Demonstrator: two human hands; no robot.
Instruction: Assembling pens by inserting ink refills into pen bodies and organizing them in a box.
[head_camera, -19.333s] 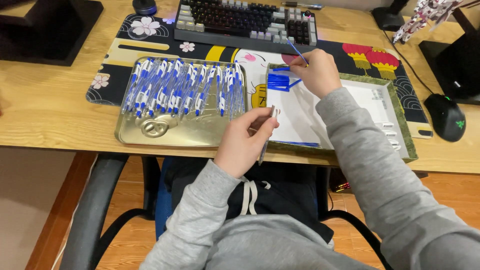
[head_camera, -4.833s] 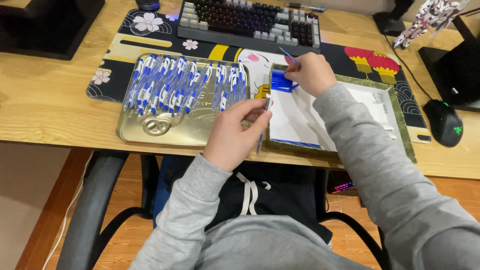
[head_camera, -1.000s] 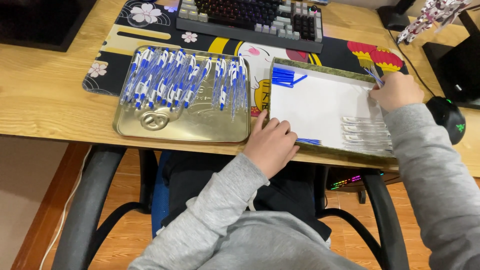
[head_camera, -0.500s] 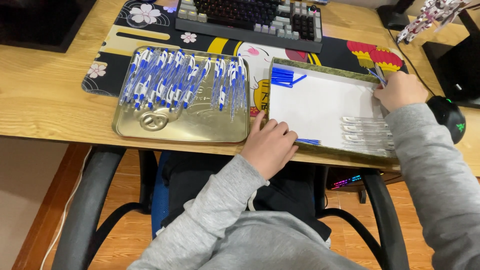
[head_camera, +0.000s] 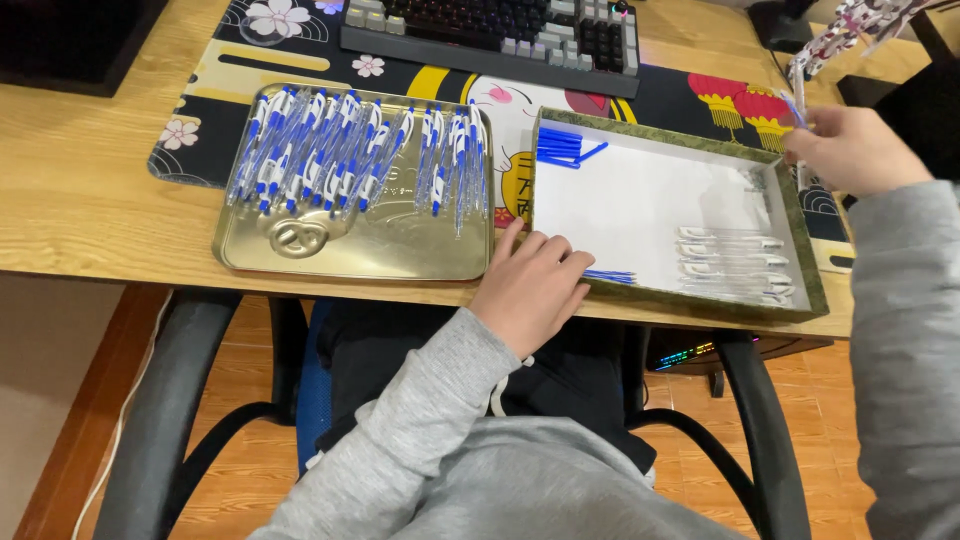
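My left hand rests on the desk's front edge, fingers bent and loosely apart, holding nothing; its fingertips touch the near left corner of a green-rimmed box with a white floor. My right hand hovers past the box's far right corner, closed on a thin clear pen part with a blue tip. Inside the box lie blue refills at the far left, clear pen barrels at the near right and a few blue refills by my left hand. A gold tray holds several blue-and-white pens.
A keyboard lies at the back on a patterned desk mat. A dark object fills the far left corner. Chair armrests flank my lap below the wooden desk.
My right hand has lifted from the box's right rim and moved up and right with the pen part. My left hand has stayed at the box's near corner.
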